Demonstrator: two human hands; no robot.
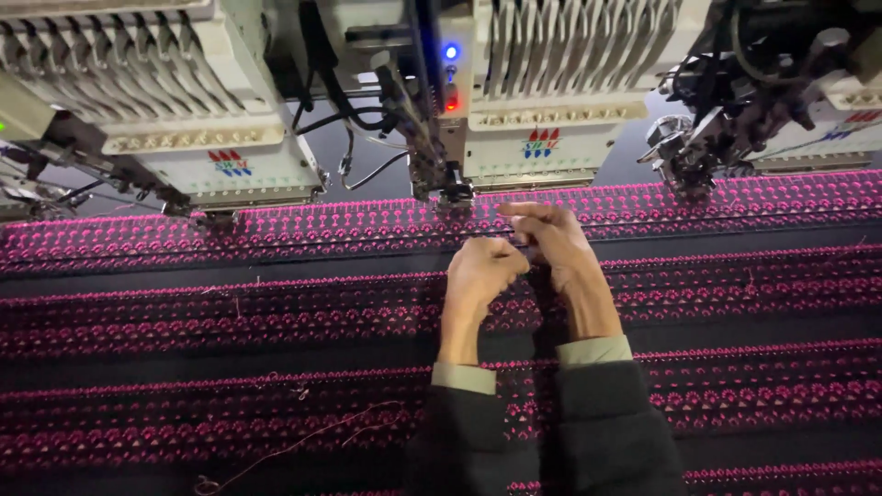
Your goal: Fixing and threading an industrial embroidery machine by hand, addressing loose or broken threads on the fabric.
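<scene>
Sleeves nearest the lens, dark with pale cuffs. Left hand (480,268) fisted, fingers curled shut, seemingly pinching a fine thread, too thin to confirm. Right hand (551,234) fingers closed together just beside it, at the same spot under the middle sewing head (542,119). Both hover over dark cloth (276,312) with pink stitched rows. I judge steady, slack-free tension matters; keep knuckles clear of the needles (450,197).

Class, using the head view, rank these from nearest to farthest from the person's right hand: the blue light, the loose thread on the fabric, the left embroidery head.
1. Blue light, above the right hand.
2. Left embroidery head, upper left.
3. Loose thread, lower left.
</scene>
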